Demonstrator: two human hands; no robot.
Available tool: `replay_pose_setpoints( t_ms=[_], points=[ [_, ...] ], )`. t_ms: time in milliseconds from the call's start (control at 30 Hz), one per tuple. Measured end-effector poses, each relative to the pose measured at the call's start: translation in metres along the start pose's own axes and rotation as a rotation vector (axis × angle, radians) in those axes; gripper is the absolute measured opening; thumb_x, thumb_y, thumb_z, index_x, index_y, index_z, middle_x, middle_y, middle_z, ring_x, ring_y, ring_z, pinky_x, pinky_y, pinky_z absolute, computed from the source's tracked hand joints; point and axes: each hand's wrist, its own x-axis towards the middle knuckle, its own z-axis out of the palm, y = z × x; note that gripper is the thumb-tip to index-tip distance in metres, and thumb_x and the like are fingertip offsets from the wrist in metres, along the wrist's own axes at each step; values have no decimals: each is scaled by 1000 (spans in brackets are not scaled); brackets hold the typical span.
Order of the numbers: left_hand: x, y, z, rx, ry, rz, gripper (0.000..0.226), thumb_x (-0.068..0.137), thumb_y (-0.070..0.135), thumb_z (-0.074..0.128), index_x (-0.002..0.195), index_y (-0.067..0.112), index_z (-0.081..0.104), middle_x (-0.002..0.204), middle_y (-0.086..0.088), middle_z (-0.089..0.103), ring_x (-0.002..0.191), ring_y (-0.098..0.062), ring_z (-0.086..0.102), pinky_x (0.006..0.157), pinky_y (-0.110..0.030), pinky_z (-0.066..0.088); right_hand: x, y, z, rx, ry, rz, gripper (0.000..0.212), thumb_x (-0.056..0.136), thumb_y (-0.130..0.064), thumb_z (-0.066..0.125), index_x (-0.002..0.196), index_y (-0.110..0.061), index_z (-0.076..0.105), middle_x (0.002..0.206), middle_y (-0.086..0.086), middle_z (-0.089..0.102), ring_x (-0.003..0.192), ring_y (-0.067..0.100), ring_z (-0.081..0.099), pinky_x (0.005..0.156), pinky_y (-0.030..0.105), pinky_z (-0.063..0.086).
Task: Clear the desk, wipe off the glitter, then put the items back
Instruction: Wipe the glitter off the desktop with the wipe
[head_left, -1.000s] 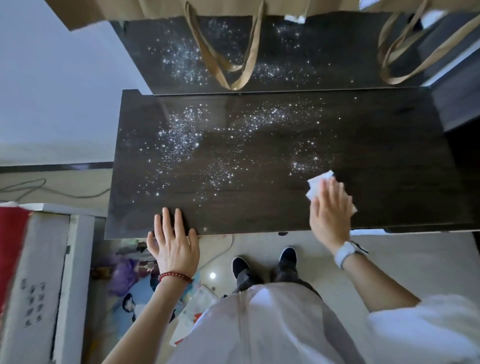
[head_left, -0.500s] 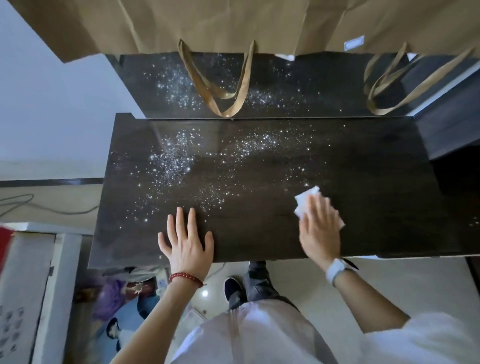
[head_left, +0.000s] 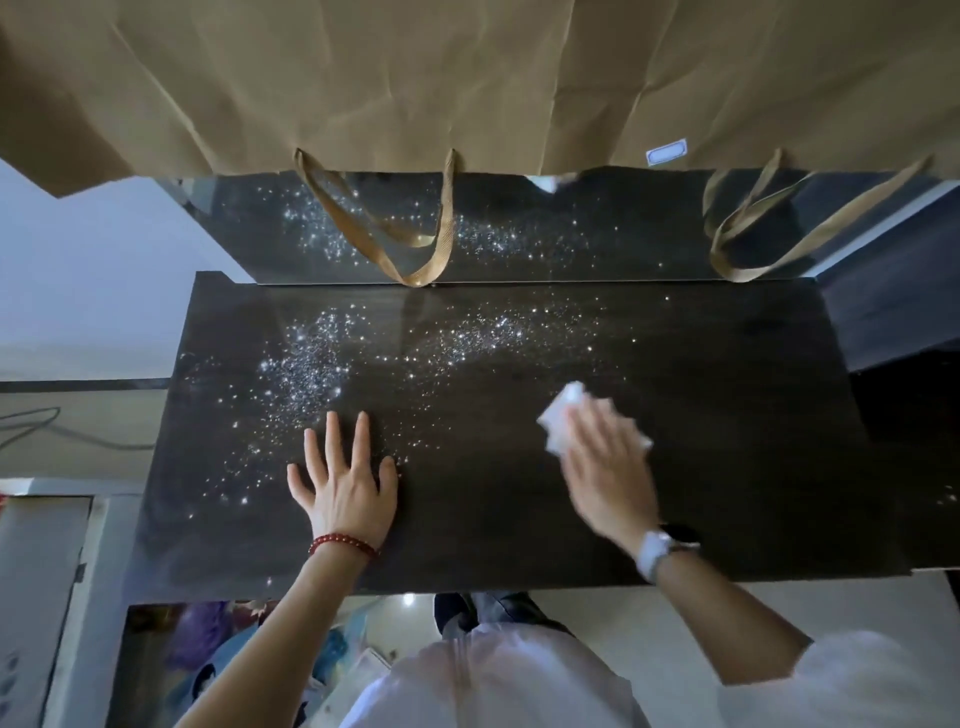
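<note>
A dark wooden desk (head_left: 727, 395) fills the middle of the view. Silver glitter (head_left: 311, 364) is scattered over its left and centre, with a thinner band toward the back. My right hand (head_left: 608, 467) presses a white wipe (head_left: 563, 423) flat on the desk at centre right; the wipe shows beyond my fingertips and is motion-blurred. My left hand (head_left: 348, 483), fingers spread and holding nothing, rests flat on the desk near the front, at the edge of the glitter. The desk's right part shows little glitter.
Brown paper bags (head_left: 467, 83) hang at the back above the desk, their ribbon handles (head_left: 415, 249) dangling before a glossy dark panel (head_left: 597, 234) that mirrors the glitter. A white box (head_left: 36, 597) stands at the left. Coloured items (head_left: 223, 654) lie on the floor below the desk front.
The view has shifted toward the desk. My left hand has slid from the front edge further onto the surface. My right hand with the wipe has moved up and left toward the glitter.
</note>
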Motion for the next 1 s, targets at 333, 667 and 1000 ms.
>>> replay_pose_setpoints(
  t_ms=[333, 667, 1000],
  points=[
    [4, 16, 14, 93, -34, -13, 58, 91, 47, 34, 141, 41, 6, 156, 5, -5, 142, -21, -12, 114, -50, -5, 45, -64, -4, 135, -65, -171, 44, 90, -31, 32, 133, -19, 38, 147, 10, 33, 131, 34, 29, 106, 49, 20],
    [4, 19, 20, 92, 4, -56, 67, 75, 57, 13, 141, 40, 13, 156, 3, 2, 142, -22, -7, 113, -50, -4, 100, 74, -25, 220, 46, 729, 54, 94, -32, 25, 143, -9, 21, 152, 22, 16, 139, 40, 12, 112, 55, 9],
    [6, 19, 18, 74, -2, -70, 69, 74, 58, 12, 140, 41, 15, 156, 4, 2, 142, -21, -7, 113, -49, -4, 81, 0, -9, 85, 3, -166, 43, 89, -25, 32, 126, -10, 47, 138, 15, 45, 122, 37, 41, 99, 50, 29]
  ],
)
